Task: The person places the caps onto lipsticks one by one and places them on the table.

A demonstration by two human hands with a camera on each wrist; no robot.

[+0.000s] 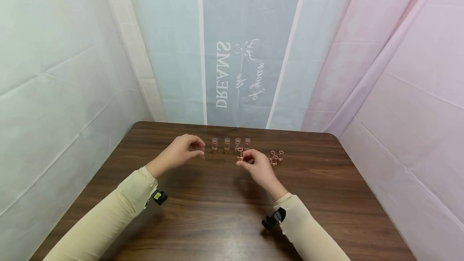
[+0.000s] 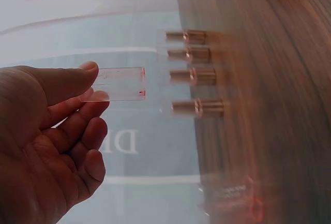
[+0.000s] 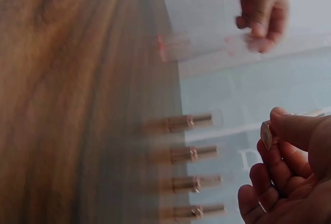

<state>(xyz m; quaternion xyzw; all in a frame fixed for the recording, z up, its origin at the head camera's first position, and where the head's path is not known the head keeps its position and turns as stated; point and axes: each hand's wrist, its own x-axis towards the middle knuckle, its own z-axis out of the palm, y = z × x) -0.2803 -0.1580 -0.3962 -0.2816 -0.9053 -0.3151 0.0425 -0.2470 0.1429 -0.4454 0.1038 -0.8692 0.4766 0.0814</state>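
My left hand (image 1: 183, 151) pinches a clear plastic cap (image 2: 124, 84) between thumb and fingers, its rim tinted red. In my right hand (image 1: 259, 168), thumb and fingertips grip a copper-coloured lipstick tube (image 1: 240, 154) with a red opening at the top and no cap on it. The tube's flat base (image 3: 267, 136) shows in the right wrist view. Between and beyond the hands stands a row of several similar lipstick tubes (image 1: 226, 145), upright under clear caps. Both hands are raised above the table and apart from each other.
Three uncapped copper tubes (image 1: 274, 159) stand together right of my right hand. Blurred, red-edged clear pieces (image 3: 173, 46) are near the left hand's side of the table. The dark wooden table (image 1: 217, 212) ends at a printed cloth backdrop (image 1: 174, 71), with pale cloth on both sides.
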